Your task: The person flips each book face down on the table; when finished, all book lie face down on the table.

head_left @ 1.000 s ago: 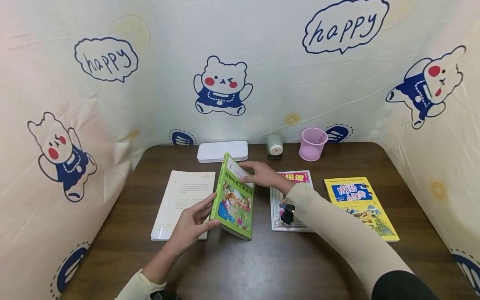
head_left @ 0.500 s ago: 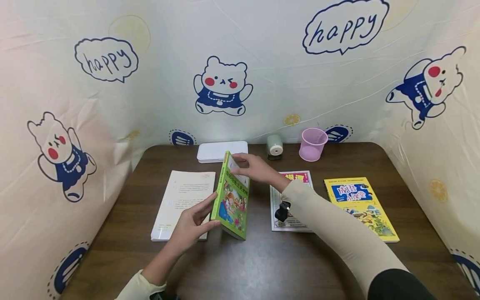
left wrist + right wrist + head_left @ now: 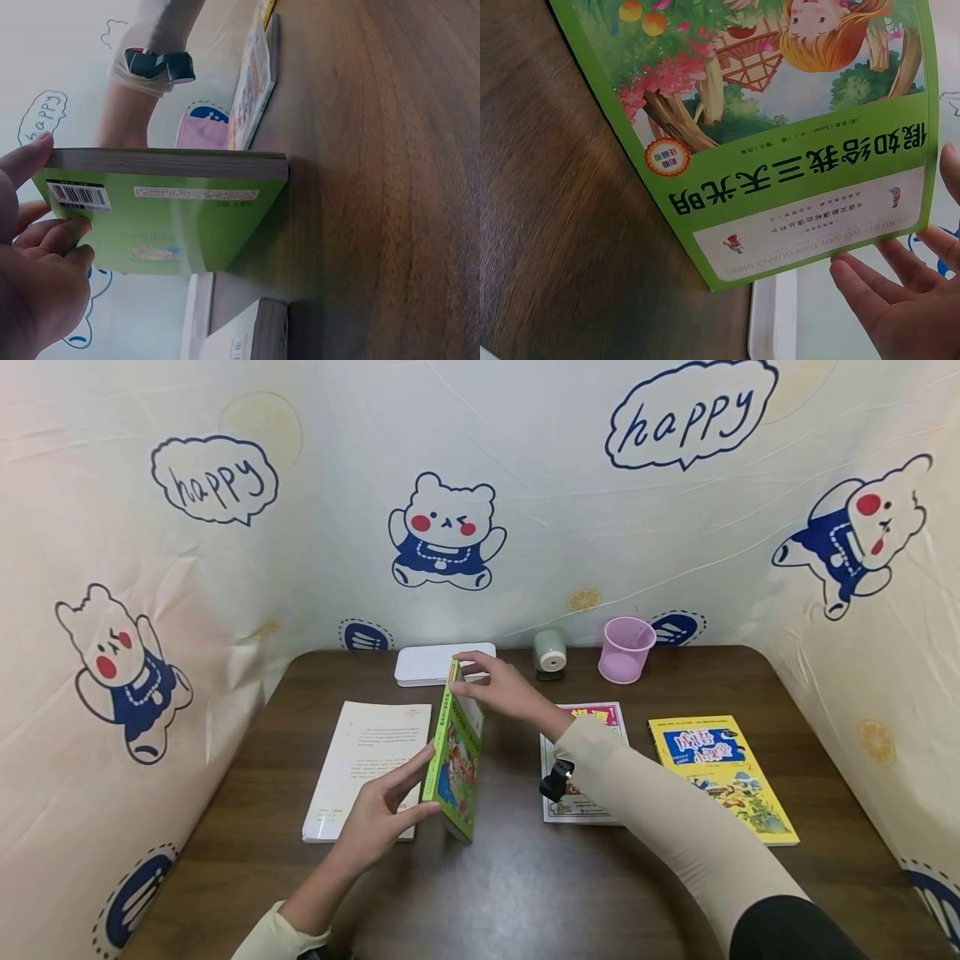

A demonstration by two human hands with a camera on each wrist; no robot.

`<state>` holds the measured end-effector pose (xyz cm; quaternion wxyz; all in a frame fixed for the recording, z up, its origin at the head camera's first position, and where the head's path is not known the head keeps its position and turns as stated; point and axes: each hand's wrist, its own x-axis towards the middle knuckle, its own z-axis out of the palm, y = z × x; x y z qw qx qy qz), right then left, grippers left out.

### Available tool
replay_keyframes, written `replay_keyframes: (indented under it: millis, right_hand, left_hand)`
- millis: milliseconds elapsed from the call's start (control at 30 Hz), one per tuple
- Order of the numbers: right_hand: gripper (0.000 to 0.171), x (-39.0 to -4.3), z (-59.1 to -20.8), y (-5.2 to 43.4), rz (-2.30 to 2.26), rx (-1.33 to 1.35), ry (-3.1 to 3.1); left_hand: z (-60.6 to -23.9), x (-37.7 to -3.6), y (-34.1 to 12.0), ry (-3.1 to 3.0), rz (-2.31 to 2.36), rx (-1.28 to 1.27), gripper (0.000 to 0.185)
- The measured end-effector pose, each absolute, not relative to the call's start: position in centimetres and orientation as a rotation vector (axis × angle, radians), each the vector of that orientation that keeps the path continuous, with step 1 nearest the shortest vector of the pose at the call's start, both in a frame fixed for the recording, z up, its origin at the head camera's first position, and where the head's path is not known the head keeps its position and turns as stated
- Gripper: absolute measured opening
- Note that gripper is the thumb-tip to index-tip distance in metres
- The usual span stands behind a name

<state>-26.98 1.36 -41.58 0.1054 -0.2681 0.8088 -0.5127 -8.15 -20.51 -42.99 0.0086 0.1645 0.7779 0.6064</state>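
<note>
A: Green book [image 3: 455, 758] where?
B: Standing on its long edge on the desk [image 3: 525, 893], nearly upright, cover facing right, between white paper stack [image 3: 367, 760] and red-topped magazine [image 3: 581, 777].
A: Left hand [image 3: 382, 814]?
B: Holding near end of book, thumb on page edge, fingers on back cover with barcode.
A: Right hand [image 3: 498, 689]?
B: On far top corner, fingers fairly straight against the cover edge, steadying, not wrapped round.
A: Rest?
B: Yellow book [image 3: 720, 772] flat at right, well apart. White case [image 3: 438, 662], green sharpener [image 3: 550, 653], pink mesh cup [image 3: 626, 648] along back edge. Cartoon bear curtain [image 3: 675, 527] behind.
</note>
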Motion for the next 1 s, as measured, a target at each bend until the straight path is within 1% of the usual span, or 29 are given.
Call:
replay_keyframes:
  millis: [267, 500, 600, 800, 1000]
  right_hand:
    - [0.061, -26.7, -41.0, 0.9, -1.563, -0.756, 2.322]
    - [0.060, -27.1, -41.6, 1.1, -1.605, -0.801, 2.240]
    - [0.059, -27.1, -41.7, 1.4, -1.620, -0.817, 2.216]
    - [0.057, -27.0, -41.8, 2.0, -1.619, -0.829, 2.222]
    - [0.058, -26.7, -41.8, 2.7, -1.628, -0.797, 2.221]
  left_hand:
    - [-42.5, -7.8, -20.7, 2.556, 1.828, 0.671, 0.071]
    - [-42.3, -7.7, -20.3, 2.739, 1.697, 0.779, 0.071]
    - [-42.4, -7.7, -19.9, 2.800, 1.643, 0.778, 0.072]
    - [-42.9, -7.8, -19.2, 2.832, 1.628, 0.775, 0.068]
    - [-43.2, -8.0, -18.6, 2.732, 1.710, 0.774, 0.065]
